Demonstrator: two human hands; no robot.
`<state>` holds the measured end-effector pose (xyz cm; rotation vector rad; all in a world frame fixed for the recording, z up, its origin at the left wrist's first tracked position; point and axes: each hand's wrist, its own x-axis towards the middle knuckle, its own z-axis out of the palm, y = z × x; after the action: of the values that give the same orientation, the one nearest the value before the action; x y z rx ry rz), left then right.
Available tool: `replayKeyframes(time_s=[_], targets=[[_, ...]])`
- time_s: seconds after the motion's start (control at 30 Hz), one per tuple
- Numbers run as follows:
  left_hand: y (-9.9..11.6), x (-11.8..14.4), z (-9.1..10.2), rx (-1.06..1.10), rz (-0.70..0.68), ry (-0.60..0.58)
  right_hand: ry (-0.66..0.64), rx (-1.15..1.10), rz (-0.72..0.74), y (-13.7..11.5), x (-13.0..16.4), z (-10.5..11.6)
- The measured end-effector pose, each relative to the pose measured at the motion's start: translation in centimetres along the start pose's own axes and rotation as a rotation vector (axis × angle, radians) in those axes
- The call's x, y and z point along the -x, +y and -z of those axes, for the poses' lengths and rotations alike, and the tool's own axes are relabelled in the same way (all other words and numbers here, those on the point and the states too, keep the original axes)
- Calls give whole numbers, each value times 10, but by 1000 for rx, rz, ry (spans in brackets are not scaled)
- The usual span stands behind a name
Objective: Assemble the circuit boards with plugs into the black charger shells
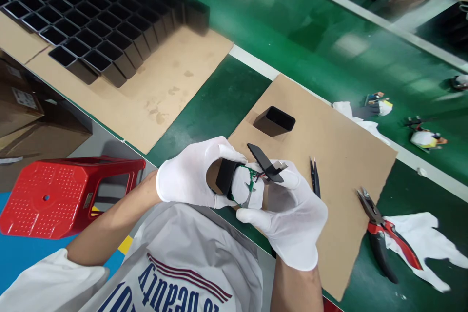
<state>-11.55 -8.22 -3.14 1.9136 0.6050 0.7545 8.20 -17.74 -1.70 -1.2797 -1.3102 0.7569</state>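
Left hand (190,173) grips black casing (225,177). Right hand (288,214) pinches green board (251,180) and black cap (263,161) at its mouth. Tweezers (315,178), pliers (380,226) nearby on cardboard (340,156).

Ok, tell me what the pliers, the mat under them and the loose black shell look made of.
Pliers: dull grey metal jaws, red-and-black handles, probably plastic or rubber. Mat: brown board, matte, flat raw edges, likely cardboard or fibreboard. Black shell: thin-walled, smooth, faint sheen, probably moulded plastic.
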Motion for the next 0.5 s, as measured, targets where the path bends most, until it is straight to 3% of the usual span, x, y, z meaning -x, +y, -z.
replayKeyframes(time_s=[0.3, 0.5], targets=[[0, 0, 1, 3, -51, 5, -40, 25, 99, 5, -3, 0], [6, -1, 2, 22, 2, -19, -70, 282, 160, -3, -11, -6]])
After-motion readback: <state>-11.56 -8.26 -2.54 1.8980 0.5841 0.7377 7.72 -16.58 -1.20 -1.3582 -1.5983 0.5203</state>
